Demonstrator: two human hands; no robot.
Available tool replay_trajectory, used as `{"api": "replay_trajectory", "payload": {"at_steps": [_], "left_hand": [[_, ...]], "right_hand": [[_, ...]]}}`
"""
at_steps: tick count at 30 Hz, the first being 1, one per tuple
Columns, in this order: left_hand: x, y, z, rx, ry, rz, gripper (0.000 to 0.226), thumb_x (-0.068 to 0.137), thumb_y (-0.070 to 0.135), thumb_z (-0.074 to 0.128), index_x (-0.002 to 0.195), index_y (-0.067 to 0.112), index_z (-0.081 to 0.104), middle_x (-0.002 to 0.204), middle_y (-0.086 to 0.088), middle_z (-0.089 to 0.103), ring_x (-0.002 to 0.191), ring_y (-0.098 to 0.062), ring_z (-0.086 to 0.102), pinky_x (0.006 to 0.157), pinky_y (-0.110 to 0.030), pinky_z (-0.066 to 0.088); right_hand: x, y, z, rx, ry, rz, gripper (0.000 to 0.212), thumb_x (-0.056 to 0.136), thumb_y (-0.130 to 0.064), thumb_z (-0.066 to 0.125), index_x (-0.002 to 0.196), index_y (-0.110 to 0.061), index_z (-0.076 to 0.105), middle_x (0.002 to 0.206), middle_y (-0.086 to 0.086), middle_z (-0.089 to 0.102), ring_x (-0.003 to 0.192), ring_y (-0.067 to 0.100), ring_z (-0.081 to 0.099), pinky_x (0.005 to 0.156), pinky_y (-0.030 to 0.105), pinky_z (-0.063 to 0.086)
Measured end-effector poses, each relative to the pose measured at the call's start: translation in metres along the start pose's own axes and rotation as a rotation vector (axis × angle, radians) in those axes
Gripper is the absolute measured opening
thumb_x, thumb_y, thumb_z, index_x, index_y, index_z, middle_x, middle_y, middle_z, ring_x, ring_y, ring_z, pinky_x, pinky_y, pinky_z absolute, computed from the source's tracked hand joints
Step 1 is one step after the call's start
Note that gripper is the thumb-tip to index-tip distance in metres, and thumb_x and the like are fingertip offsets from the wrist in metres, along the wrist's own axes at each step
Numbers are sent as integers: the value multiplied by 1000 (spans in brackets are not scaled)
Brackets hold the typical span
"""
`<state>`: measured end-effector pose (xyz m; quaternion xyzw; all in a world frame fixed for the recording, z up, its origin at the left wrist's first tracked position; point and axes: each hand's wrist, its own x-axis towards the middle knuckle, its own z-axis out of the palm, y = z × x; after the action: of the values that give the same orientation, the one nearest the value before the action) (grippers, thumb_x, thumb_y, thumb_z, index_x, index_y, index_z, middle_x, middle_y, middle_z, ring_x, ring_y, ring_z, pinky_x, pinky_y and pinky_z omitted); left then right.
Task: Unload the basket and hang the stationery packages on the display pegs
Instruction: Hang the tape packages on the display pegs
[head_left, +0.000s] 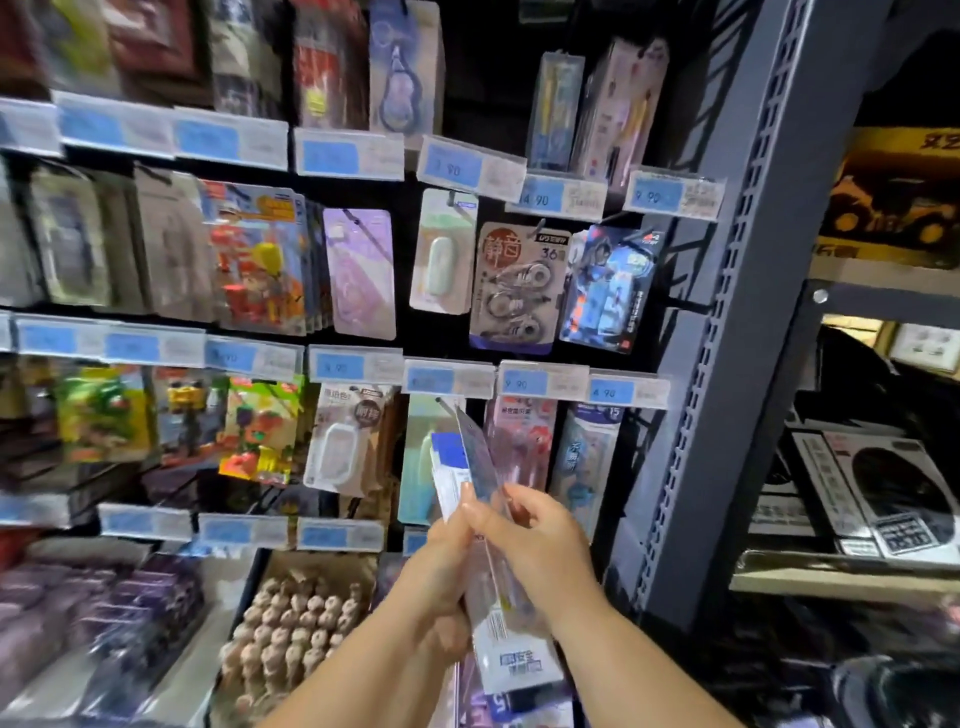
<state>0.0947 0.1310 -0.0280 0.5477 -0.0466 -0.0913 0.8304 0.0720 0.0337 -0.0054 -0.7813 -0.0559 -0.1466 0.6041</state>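
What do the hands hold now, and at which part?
A few flat packages. The left hand grips their lower half from the left side; the right hand pinches them near the middle.

Above your left hand (441, 566) the peg (440, 401) tip pokes out just under the price-tag rail (449, 379), hemmed by a green pack (418, 467) behind, a white pack (340, 441) to the left and a pink pack (519, 431) to the right, with the packages (475, 457) you hold fanned up before it. Right of your right hand (535, 540) the grey upright (727, 364) walls off the side; below-left a bin of small figures (296, 623) stands
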Motion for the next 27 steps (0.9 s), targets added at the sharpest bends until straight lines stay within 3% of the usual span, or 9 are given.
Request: {"api": "replay_trajectory", "payload": {"at_steps": [1,3,7,9,12,14,18,21,27], "left_hand": [[-3,0,-4,-2,22,-4,47,98,43,40,120,5,58,123,-17,62,113,-19,62,99,-38,50],[-8,-1,-13,-71,78,-45,52,100,48,40,127,7,57,125,-16,64,110,-21,65,83,-33,57],[-12,6,-35,-92,98,-79,56,97,50,47,131,6,54,101,-5,71,76,-13,72,56,-25,56],[-17,10,-39,-111,129,3,42,102,34,43,126,1,54,79,2,75,64,-5,71,50,-18,53],[-28,9,-46,-180,175,32,20,100,20,50,115,10,59,74,-6,76,66,-17,74,51,-26,55],[-33,6,-53,-248,225,21,18,96,16,59,114,16,60,84,-13,76,75,-27,74,62,-37,59],[-37,9,-64,-257,251,50,19,93,0,57,103,15,62,82,-15,75,71,-30,72,74,-45,57],[-40,10,-70,-236,274,60,19,94,0,57,100,16,64,85,-12,76,76,-29,72,78,-45,57],[-35,6,-78,-223,364,30,18,96,10,60,110,20,57,97,-11,75,86,-30,72,69,-41,57]], "right_hand": [[1,2,3,21,-26,-1,23,78,-31,80,58,-32,68,65,-17,62,65,-9,59,66,10,46],[-1,-2,12,36,-59,-15,26,79,-28,79,58,-40,69,63,-18,66,64,-6,62,64,10,47],[2,2,31,69,-114,13,21,78,-32,80,69,-18,67,59,-10,60,60,9,57,61,24,45],[5,5,41,142,-156,84,37,70,-43,84,85,-13,72,77,-10,70,74,10,65,74,29,52],[5,6,54,228,-203,184,74,59,-57,85,116,-13,69,108,5,74,102,25,70,96,48,52],[4,6,59,263,-231,209,56,67,-44,83,110,-11,70,104,9,74,97,28,71,93,46,54],[7,4,61,312,-275,195,14,76,-23,71,73,-9,69,68,7,69,61,19,63,60,27,49],[7,2,62,279,-225,186,20,88,-15,62,70,-9,65,65,4,65,62,19,60,58,25,47],[4,3,68,53,-222,159,34,64,-32,61,83,-6,68,87,13,74,82,30,69,77,49,54]]}}
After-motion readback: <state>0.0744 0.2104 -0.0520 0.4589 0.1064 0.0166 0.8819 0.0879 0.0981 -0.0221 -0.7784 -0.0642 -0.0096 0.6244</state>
